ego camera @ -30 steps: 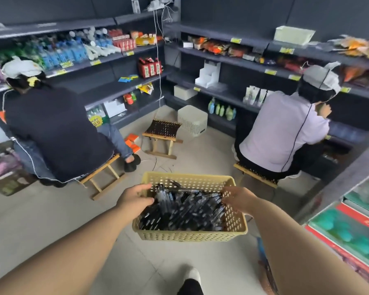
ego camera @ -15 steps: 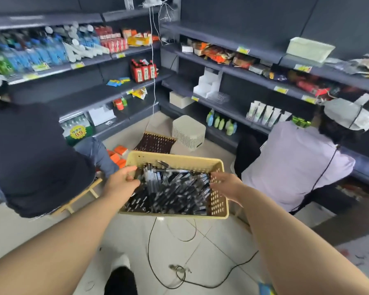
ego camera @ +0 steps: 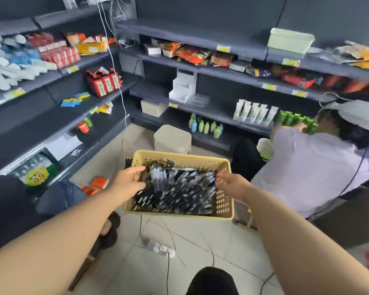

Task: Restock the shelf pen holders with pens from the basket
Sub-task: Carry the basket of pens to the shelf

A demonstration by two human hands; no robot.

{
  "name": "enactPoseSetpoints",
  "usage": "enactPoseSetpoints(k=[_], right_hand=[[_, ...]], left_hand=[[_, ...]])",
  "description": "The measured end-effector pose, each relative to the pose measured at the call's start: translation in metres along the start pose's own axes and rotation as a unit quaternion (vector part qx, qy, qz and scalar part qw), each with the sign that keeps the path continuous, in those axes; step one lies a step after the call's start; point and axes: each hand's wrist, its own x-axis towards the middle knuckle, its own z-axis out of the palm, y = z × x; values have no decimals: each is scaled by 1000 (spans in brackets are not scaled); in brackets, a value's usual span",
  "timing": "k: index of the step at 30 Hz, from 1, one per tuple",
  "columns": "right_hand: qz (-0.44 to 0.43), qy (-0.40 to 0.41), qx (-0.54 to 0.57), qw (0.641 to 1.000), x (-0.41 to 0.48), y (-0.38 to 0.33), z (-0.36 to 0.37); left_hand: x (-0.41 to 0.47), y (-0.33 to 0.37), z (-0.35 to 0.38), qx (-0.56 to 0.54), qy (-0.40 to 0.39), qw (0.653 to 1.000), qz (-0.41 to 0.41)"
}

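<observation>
Two bare hands carry one pale-yellow perforated plastic basket (ego camera: 180,156) in the air above the tiled floor, in the corner where the dark shelf units meet. The left hand (ego camera: 127,181) grips the basket's left rim, with its fingers reaching over the edge. The right hand (ego camera: 232,184) grips the right wall, fingertips curled against the holes.

Dozens of black pens (ego camera: 175,188) with clear barrels fill the basket, too many and too jumbled to count. Most lie with their long axes slanting from near left to far right. One on top by the far wall lies crosswise, left to right. Blur hides which end is the tip.

One white stepped plastic holder (ego camera: 182,87) stands on a middle shelf beyond the basket, and one clear gridded tray (ego camera: 198,100) sits just beside it on the right. Three dark bottles with red labels (ego camera: 104,81) stand together on the left shelves. One beige slotted bin (ego camera: 172,138) with a smooth closed top sits on the floor just past the basket. One white power strip (ego camera: 160,249) lies on the tiles nearer the camera, among thin cables.

Two other people sit low at the shelves: a person in a dark top (ego camera: 6,209) at left and a person in a pale lilac shirt (ego camera: 311,165) at right.
</observation>
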Motion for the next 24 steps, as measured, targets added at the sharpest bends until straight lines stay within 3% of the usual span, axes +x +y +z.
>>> enactPoseSetpoints(k=[11, 20, 24], right_hand=[[23, -6, 44, 999, 133, -26, -36], [-6, -96, -17, 995, 318, -18, -165], [-23, -106, -50, 993, 379, -23, -219]], left_hand=[[152, 30, 18, -30, -30, 999, -27], [294, 140, 99, -96, 78, 985, -118], [342, 190, 120, -109, 101, 982, -120]])
